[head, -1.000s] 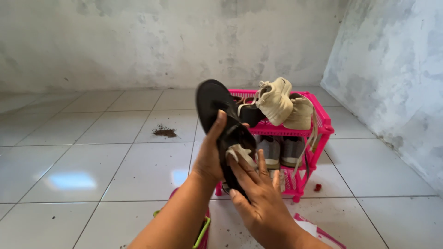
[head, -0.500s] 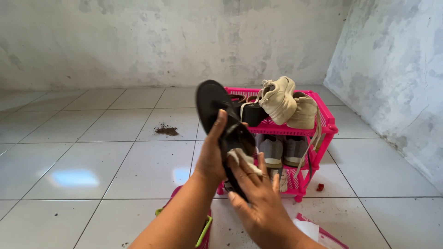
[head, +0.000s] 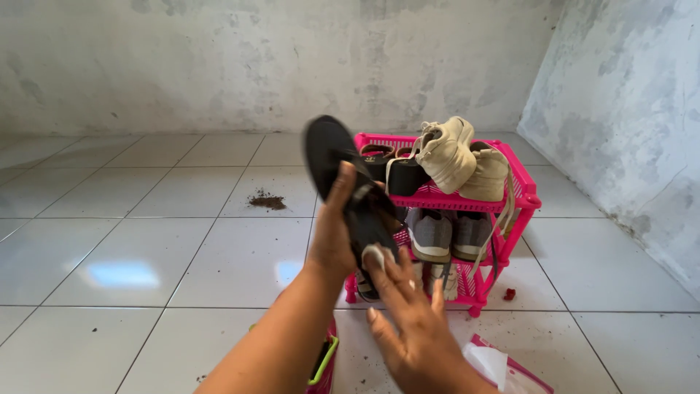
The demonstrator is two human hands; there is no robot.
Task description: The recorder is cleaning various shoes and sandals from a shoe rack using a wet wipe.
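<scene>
I have my left hand (head: pixel 332 244) wrapped around a black flip-flop sandal (head: pixel 348 182), just left of centre frame, thumb up along its near edge and the sole tilted up toward the camera. My right hand (head: pixel 415 328), lower centre, has its fingers spread nearly flat; the fingertips press a small white cloth (head: pixel 376 257) against the lower part of the sandal. That hand pins the cloth rather than closing round it.

I judge the step in hand to be wiping the sandal clean, with the cloth working at the heel end. The next stroke calls for keeping the left hand's hold firm so the sandal does not twist, and sliding the cloth up along the sole toward the toe.

Behind the sandal, right of centre, stands a pink plastic shoe rack (head: pixel 521 191), with cream sneakers (head: pixel 452 153) on its top shelf and grey shoes (head: pixel 432 235) on the shelf below. A small pile of dirt (head: pixel 267 200) lies on the white tiled floor (head: pixel 146 241), left of the rack.
</scene>
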